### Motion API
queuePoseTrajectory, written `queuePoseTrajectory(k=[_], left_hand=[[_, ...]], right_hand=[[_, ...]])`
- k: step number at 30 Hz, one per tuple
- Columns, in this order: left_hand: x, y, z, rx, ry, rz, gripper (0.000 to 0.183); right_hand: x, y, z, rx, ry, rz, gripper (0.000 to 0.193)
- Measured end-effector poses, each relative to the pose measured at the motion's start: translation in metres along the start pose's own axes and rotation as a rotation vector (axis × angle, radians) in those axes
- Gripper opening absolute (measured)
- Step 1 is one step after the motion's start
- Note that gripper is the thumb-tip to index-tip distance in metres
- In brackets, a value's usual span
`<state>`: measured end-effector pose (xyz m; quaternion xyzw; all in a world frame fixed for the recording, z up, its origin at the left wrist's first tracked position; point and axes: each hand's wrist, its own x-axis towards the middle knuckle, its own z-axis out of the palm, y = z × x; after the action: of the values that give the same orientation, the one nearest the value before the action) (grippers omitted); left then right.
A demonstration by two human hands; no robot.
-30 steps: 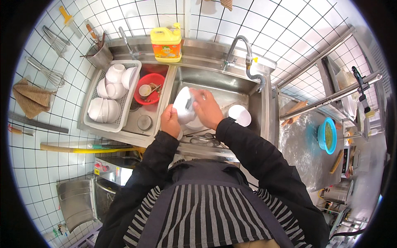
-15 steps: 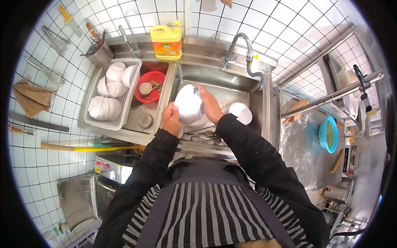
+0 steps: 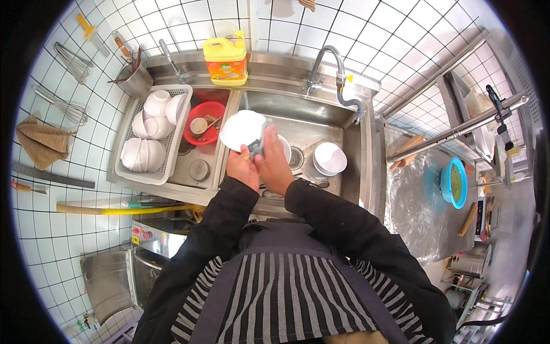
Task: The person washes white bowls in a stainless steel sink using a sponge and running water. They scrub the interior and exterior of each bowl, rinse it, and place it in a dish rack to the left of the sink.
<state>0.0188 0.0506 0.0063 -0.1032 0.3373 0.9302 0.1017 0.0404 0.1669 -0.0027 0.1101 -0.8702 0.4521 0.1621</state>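
Left hand (image 3: 242,166) is gripping white plate (image 3: 243,129) tilted over steel sink (image 3: 321,114) (so runoff drains in), right hand (image 3: 274,163) pressing grey sponge (image 3: 258,143) against it.

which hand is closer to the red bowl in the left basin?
Left. The left hand grips the lower edge of the white plate, just right of the red bowl. The right hand, pressing a grey sponge on the plate, sits farther right.
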Motion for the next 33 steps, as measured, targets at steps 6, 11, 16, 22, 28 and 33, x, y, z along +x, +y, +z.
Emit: queuePoseTrajectory(k=[6,11,16,22,28,33], left_hand=[[-0.003,0.004,-0.012,-0.085,0.040,-0.141,0.033],[0.003,0.020,-0.009,-0.150,0.158,-0.062,0.042],[0.004,0.018,-0.005,-0.110,0.146,-0.061,0.046],[0.001,0.019,-0.007,-0.130,0.256,-0.042,0.054],[0.002,0.019,-0.010,0.334,0.218,0.111,0.056],[0.012,0.009,-0.019,0.601,0.073,0.276,0.052]], right_hand=[[0.005,0.006,-0.027,-0.543,-0.266,-0.357,0.061],[0.002,0.012,-0.025,-0.203,-0.059,-0.090,0.064],[-0.006,0.008,-0.020,-0.409,-0.218,-0.291,0.065],[-0.006,0.016,-0.022,-0.071,-0.018,-0.032,0.064],[0.024,0.025,-0.038,0.305,-0.219,0.105,0.057],[0.030,-0.001,-0.041,-0.267,-0.402,-0.051,0.056]])
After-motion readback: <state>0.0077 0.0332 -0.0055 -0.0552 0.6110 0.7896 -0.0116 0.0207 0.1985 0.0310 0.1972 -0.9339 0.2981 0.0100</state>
